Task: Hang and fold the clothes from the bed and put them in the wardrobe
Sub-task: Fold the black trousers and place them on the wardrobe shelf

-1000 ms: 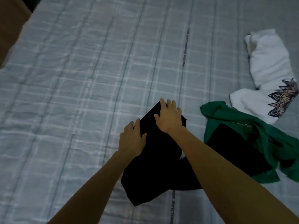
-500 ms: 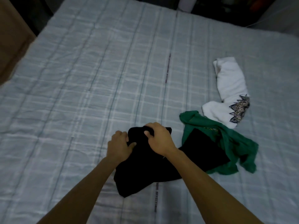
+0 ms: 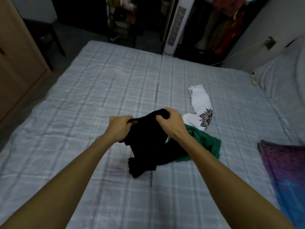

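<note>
Since half a second ago the black garment [image 3: 145, 138] has come up off the bed [image 3: 92, 96]: both hands were bunching it on the sheet, and now its top edge hangs raised between them while its lower end trails on the checked cover at 6 o'clock of the hands. The left hand [image 3: 121, 128] is clenched on the left corner, fingers curled into the cloth. The right hand [image 3: 171, 123] is closed over the right corner, knuckles up. The view has also lifted, so the far edge of the bed and the room beyond now show.

The fabric looks soft and matte, crumpled into loose folds. A green garment [image 3: 209, 144] lies rumpled at 3 o'clock of the black one, touching it and partly under it. A white garment [image 3: 200, 103] with a dark spiky print lies at 1 o'clock, bent in an L. At 12 o'clock past the bed stands a white tower fan [image 3: 175, 25], and beside it what seems to be an open wardrobe [image 3: 227, 25] of hanging clothes, too dim to tell apart.
</note>
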`<state>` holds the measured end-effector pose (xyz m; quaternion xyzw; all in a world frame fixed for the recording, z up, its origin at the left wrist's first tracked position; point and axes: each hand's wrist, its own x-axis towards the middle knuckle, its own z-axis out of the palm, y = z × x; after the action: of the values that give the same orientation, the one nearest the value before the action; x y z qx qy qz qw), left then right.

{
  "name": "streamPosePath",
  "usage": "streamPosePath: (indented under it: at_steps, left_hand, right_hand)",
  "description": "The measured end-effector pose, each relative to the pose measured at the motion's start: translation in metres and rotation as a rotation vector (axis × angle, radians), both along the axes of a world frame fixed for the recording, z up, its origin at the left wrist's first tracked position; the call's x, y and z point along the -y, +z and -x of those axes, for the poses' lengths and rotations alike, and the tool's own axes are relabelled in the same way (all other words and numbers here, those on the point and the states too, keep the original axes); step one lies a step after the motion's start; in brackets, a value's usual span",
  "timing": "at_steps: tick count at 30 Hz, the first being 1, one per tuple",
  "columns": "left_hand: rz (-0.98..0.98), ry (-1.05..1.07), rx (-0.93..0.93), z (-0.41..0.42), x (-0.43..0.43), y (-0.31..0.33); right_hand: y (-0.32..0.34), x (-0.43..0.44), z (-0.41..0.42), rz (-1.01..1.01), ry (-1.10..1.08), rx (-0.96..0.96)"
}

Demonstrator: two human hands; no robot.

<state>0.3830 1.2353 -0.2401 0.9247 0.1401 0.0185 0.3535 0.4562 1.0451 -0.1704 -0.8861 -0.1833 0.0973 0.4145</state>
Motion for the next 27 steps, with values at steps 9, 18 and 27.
streamPosePath:
  at_steps: [9, 18, 27]
  left_hand:
    - [-0.166, 0.1, 0.228, 0.051, 0.05, 0.143]
    - [-0.304, 0.199, 0.415, 0.091, 0.109, 0.215]
    - [-0.251, 0.277, 0.409, 0.15, 0.133, 0.228]
  right_hand:
    - [0.085, 0.055, 0.057, -0.011, 0.053, 0.023]
    - [0.061, 0.152, 0.097, 0.281, 0.023, -0.087]
    - [0.042, 0.18, 0.129, 0.03, 0.099, 0.032]
